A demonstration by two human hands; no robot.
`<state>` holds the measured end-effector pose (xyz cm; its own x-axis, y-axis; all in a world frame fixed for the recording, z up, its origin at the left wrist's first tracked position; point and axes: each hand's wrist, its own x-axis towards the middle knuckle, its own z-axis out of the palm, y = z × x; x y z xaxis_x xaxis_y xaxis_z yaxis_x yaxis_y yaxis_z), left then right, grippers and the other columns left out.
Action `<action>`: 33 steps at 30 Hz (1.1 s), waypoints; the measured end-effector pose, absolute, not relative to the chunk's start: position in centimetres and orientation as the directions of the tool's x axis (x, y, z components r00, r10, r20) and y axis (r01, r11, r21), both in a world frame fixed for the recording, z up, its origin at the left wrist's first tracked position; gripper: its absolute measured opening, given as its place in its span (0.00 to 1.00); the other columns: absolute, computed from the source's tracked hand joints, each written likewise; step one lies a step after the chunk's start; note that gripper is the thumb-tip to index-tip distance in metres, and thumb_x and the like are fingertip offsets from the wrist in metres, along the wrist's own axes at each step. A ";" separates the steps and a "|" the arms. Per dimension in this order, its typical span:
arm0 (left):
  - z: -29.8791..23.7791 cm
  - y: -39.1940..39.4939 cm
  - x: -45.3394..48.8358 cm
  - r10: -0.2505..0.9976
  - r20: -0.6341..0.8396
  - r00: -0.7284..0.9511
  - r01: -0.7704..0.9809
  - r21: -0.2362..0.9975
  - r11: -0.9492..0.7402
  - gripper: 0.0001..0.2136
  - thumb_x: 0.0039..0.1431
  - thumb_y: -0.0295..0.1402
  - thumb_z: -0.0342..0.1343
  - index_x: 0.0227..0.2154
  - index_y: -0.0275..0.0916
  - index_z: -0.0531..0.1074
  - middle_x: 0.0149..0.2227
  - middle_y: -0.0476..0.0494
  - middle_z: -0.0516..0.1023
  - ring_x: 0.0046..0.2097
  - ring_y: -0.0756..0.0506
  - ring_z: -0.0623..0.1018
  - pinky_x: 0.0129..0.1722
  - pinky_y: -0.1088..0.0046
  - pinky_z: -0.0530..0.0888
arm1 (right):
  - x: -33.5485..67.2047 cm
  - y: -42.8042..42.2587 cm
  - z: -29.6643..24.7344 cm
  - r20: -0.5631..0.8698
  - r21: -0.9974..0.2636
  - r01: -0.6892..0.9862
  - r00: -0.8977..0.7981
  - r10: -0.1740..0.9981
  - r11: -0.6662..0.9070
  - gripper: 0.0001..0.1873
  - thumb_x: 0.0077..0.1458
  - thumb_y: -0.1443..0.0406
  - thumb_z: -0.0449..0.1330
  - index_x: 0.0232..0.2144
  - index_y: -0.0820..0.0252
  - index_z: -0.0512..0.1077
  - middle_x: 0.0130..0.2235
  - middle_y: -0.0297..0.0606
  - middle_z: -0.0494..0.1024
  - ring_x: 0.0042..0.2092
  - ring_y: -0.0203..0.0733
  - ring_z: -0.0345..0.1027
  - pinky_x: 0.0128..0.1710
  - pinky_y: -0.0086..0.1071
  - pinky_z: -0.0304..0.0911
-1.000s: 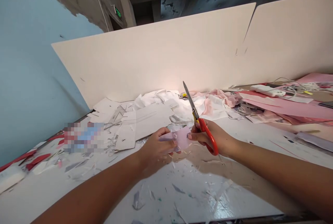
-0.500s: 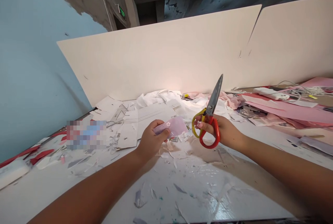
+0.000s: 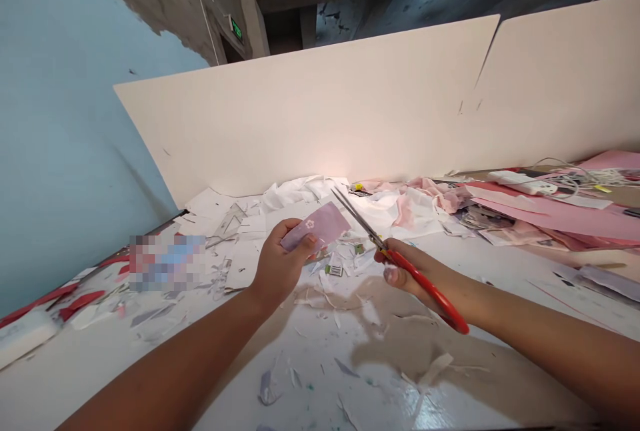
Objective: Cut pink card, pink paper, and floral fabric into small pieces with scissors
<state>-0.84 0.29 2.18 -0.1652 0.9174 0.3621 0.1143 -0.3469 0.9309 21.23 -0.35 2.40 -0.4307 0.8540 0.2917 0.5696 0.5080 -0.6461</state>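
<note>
My left hand [image 3: 283,257] is closed on a small purple piece [image 3: 327,221] with a white flower printed on it; whether it is paper or cloth I cannot tell. My right hand [image 3: 405,267] grips scissors [image 3: 417,277] with red and yellow handles. Their blades point up and to the left, beside the right edge of the purple piece and seemingly apart from it. Below the hands, a small label with a barcode [image 3: 335,269] lies among paper scraps [image 3: 330,297] on the white table [image 3: 220,377].
White cardboard sheets [image 3: 240,271] and crumpled white material [image 3: 305,187] lie behind my left hand. To the right are pink sheets [image 3: 535,213], a white power strip [image 3: 523,182] and cables. A white partition [image 3: 300,124] stands along the back; red scraps [image 3: 80,303] lie far left.
The scissors have turned from pointing up and right to pointing up and left, nearer the purple piece. My left hand has shifted slightly left and tilted the piece upward.
</note>
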 end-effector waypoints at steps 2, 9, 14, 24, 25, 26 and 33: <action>2.0 0.4 -0.8 0.915 0.361 -0.178 0.118 0.931 -0.345 0.16 0.42 0.40 0.59 0.34 0.39 0.66 0.30 0.48 0.72 0.31 0.47 0.76 0.30 0.70 0.73 | 21.3 -0.2 2.6 0.243 -0.562 0.657 -0.450 0.859 0.503 0.24 0.44 0.43 0.48 0.24 0.59 0.57 0.25 0.33 0.62 0.26 0.36 0.56 0.24 0.30 0.55; 1.6 0.4 -0.7 0.906 0.384 -0.177 0.137 0.921 -0.364 0.14 0.44 0.40 0.57 0.34 0.39 0.65 0.31 0.48 0.72 0.33 0.47 0.76 0.30 0.71 0.73 | 22.0 1.0 2.2 0.209 -0.415 0.795 -0.390 0.897 0.443 0.20 0.49 0.47 0.47 0.22 0.58 0.57 0.22 0.34 0.63 0.24 0.37 0.56 0.22 0.29 0.51; 1.1 0.5 -0.7 0.900 0.387 -0.200 0.128 0.921 -0.368 0.16 0.43 0.40 0.58 0.34 0.39 0.66 0.32 0.47 0.72 0.32 0.48 0.75 0.32 0.69 0.73 | 21.5 0.5 2.0 0.229 -0.385 0.803 -0.395 0.890 0.455 0.21 0.50 0.48 0.46 0.21 0.58 0.56 0.22 0.36 0.64 0.23 0.37 0.56 0.22 0.29 0.50; 0.8 0.2 -0.2 0.906 0.389 -0.167 0.094 0.921 -0.378 0.17 0.42 0.40 0.58 0.35 0.38 0.66 0.32 0.46 0.72 0.34 0.47 0.75 0.32 0.69 0.73 | 21.2 0.5 1.9 0.207 -0.385 0.798 -0.415 0.886 0.464 0.21 0.50 0.48 0.45 0.21 0.58 0.58 0.23 0.38 0.67 0.25 0.39 0.59 0.25 0.30 0.52; 0.8 0.2 -0.1 0.905 0.391 -0.168 0.090 0.920 -0.381 0.17 0.42 0.40 0.58 0.35 0.38 0.66 0.32 0.46 0.72 0.34 0.47 0.74 0.32 0.70 0.73 | 21.1 0.5 2.0 0.205 -0.381 0.799 -0.418 0.885 0.465 0.21 0.50 0.47 0.45 0.21 0.58 0.58 0.23 0.38 0.67 0.25 0.39 0.59 0.25 0.30 0.52; 0.8 0.2 -0.1 0.905 0.392 -0.166 0.088 0.920 -0.382 0.16 0.42 0.40 0.58 0.34 0.38 0.65 0.32 0.46 0.72 0.34 0.47 0.74 0.32 0.70 0.73 | 21.1 0.4 2.0 0.204 -0.376 0.800 -0.420 0.884 0.467 0.22 0.51 0.47 0.44 0.21 0.58 0.57 0.23 0.38 0.67 0.24 0.39 0.59 0.24 0.30 0.52; 0.6 0.3 -0.1 0.912 0.377 -0.164 0.088 0.926 -0.367 0.16 0.43 0.39 0.58 0.34 0.39 0.65 0.31 0.47 0.71 0.33 0.48 0.74 0.31 0.71 0.73 | 21.0 0.4 1.9 0.208 -0.364 0.803 -0.423 0.882 0.471 0.21 0.52 0.48 0.43 0.20 0.58 0.55 0.22 0.36 0.65 0.23 0.38 0.57 0.23 0.30 0.52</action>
